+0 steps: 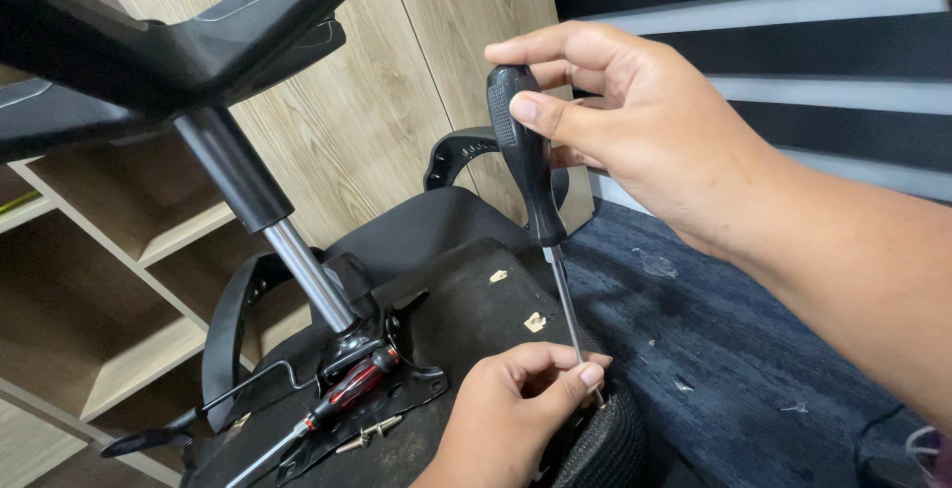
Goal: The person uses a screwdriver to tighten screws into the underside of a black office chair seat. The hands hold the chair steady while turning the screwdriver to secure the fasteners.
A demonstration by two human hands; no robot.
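Head view: I see my right hand (635,116) clamped on the black screwdriver (526,156) at upper centre; my left hand (516,404) pinches its thin steel shaft at the lower centre. It looks light, rigid, ribbed; hold the handle. A red-handled screwdriver (347,394) rests lower left on the upturned chair's underside (466,309).

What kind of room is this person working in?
Probably an office: dark blue carpet floor, light wood shelving unit with open compartments, grey-and-black striped window blind, and an overturned black office chair being worked on.
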